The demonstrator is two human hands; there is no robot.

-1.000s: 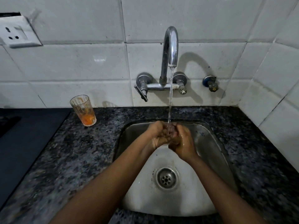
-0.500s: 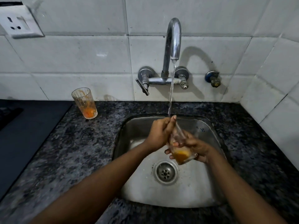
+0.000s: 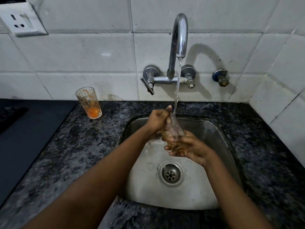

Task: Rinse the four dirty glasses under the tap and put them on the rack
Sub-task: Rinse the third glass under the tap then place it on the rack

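Note:
Over the steel sink (image 3: 214,133) I hold a clear glass (image 3: 174,129), tilted with its mouth up toward the running tap (image 3: 179,35). Water streams into it and orange-tinted water sits at its lower end. My left hand (image 3: 157,119) grips the glass near its rim, fingers reaching inside. My right hand (image 3: 189,147) cups its base from below. A second dirty glass (image 3: 89,103) with orange residue stands upright on the counter, left of the sink by the wall. No rack is in view.
Dark speckled granite counter (image 3: 82,146) surrounds the sink. A black surface (image 3: 24,129) lies at the far left. The drain (image 3: 171,175) sits in the sink's middle. A tap lever (image 3: 147,85) and a wall valve (image 3: 221,78) stick out from the white tiles; a socket (image 3: 21,22) is upper left.
The glass has tilted up from between my clasped hands, and my right hand has dropped below its base. The orange liquid inside looks more diluted than half a second ago.

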